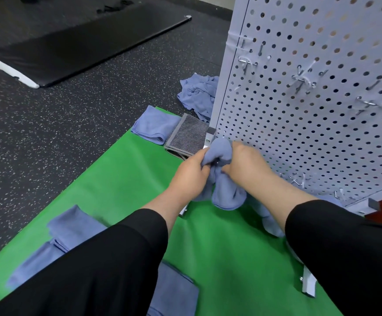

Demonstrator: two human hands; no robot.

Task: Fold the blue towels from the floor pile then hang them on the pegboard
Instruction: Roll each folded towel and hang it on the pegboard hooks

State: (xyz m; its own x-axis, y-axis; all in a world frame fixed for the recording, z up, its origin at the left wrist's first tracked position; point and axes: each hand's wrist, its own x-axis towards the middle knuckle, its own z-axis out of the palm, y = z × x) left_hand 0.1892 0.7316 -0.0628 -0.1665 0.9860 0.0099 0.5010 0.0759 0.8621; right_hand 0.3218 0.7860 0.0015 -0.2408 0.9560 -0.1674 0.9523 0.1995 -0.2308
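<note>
Blue, soft microfibre cloth is bunched between both hands: the crumpled blue towel hangs in the air just in front of the lower part of the white perforated metal pegboard, above the bright green floor mat. The left hand has its fingers curled round the towel's upper left folds, and the right hand grips the top of the same towel from the other side, its knuckles close to the board. Both forearms wear black sleeves.

Bare metal hooks stick out of the pegboard higher up. Beside the board's foot lies a folded grey ribbed towel, touching a folded blue towel at the mat's far corner. Behind them, on the dark speckled rubber floor, sits a loose heap of blue towels. More folded blue towels lie on the mat near the left sleeve. A black padded mat lies well apart across the floor.
</note>
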